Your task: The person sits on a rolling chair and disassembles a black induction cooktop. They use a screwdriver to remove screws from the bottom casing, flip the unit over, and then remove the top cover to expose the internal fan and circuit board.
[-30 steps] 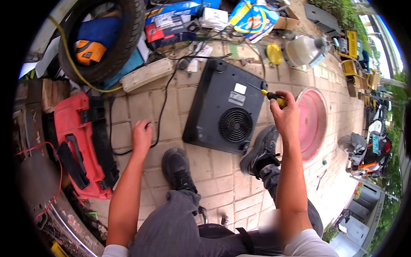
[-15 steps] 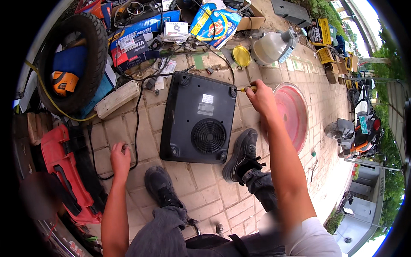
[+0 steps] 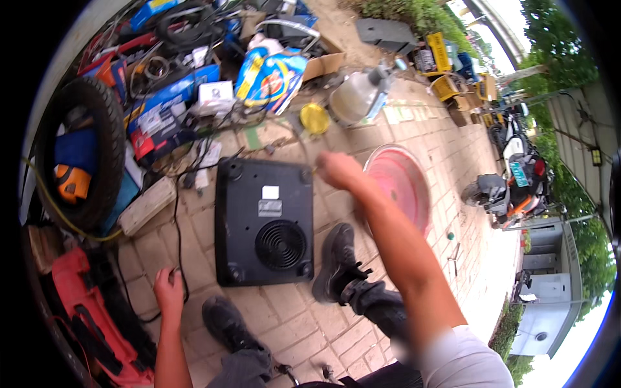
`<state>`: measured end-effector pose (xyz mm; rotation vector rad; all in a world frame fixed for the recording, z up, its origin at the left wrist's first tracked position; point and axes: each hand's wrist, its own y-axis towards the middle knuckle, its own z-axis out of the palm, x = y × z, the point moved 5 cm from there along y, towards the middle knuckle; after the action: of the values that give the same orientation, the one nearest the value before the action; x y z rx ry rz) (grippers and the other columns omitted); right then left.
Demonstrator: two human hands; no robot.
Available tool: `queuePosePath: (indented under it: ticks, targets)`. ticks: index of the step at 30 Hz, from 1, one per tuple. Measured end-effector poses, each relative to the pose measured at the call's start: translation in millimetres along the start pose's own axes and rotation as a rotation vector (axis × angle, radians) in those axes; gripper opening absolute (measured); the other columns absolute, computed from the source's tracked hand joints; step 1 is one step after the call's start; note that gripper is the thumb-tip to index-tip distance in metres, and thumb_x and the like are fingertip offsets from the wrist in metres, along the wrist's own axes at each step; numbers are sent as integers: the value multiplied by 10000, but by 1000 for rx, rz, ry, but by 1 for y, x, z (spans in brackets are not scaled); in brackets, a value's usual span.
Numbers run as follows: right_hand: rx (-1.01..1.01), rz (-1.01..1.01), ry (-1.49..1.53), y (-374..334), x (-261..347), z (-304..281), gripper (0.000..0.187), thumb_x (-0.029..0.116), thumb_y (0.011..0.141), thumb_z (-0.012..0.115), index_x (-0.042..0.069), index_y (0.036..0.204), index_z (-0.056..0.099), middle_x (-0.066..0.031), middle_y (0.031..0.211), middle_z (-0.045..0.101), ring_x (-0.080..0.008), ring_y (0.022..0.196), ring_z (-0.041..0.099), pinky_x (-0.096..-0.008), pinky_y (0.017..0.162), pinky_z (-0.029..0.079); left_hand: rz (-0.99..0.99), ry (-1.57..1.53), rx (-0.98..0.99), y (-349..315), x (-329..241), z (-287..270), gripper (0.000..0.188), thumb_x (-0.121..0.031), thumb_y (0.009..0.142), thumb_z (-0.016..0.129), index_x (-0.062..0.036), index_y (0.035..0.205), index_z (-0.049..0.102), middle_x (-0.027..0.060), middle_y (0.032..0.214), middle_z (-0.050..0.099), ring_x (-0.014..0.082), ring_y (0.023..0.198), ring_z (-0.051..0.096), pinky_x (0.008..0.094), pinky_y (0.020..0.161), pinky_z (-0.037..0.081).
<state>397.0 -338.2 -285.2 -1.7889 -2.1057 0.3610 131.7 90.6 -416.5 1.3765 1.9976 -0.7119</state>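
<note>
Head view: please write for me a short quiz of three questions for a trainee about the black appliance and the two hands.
1. True or false: the black appliance lies with its round fan grille facing up.
2. Where is the right hand? A) at the far right corner of the appliance B) on the tyre C) on the red case
3. Fill in: the left hand rests on the paving beside a thin black ____.

Key
1. True.
2. A. It seems to hold a small tool, too blurred to identify.
3. Cable.
</note>
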Motion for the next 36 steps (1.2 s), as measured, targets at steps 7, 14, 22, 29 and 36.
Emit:
queuePosePath:
  ticks: [7, 14, 22, 29, 36]
  targets:
    - [-54, 278, 269, -3, -45, 19, 325, 268, 861, 570, 17, 1057, 635, -232, 1039, 671, -396, 1005, 632, -467, 869, 496, -196, 154, 143, -2, -26, 28, 195, -100, 896, 634, 28, 1044, 628, 123, 873, 620, 221, 771, 620, 339, 699, 485]
    - [-12, -25, 45, -1, -4, 9, 244, 177, 856, 554, 96, 1057, 667, -222, 1016, 667, -390, 970, 648, -478, 834, 518, 84, -44, 118, -7, -69, 18, 240, -159, 877, 663, 7, 1050, 673, 187, 942, 694, 325, 867, 658, 408, 781, 519]
    - [84, -50, 53, 4, -12, 5, 218, 198, 826, 611, 106, 1006, 694, -181, 1034, 621, -375, 991, 622, -449, 804, 523, 37, -215, 400, -37, -150, 11, 271, -146, 899, 646, 25, 1109, 656, 151, 1038, 692, 245, 948, 655, 345, 867, 507]
    - [-97, -249, -74, -3, -10, 4, 249, 257, 886, 576, 74, 998, 703, -212, 1055, 669, -351, 996, 651, -454, 807, 531, 63, -292, 820, -63, -224, -52, 259, -131, 918, 622, 21, 1125, 653, 112, 1047, 682, 200, 981, 634, 329, 880, 498]
    - [-123, -101, 29, -8, -10, -15, 201, 166, 840, 587, 79, 971, 712, -178, 1054, 674, -360, 988, 658, -467, 799, 536, 202, -227, 956, -76, -267, -58, 268, -155, 913, 625, 25, 1110, 655, 122, 1019, 681, 202, 967, 636, 328, 864, 496]
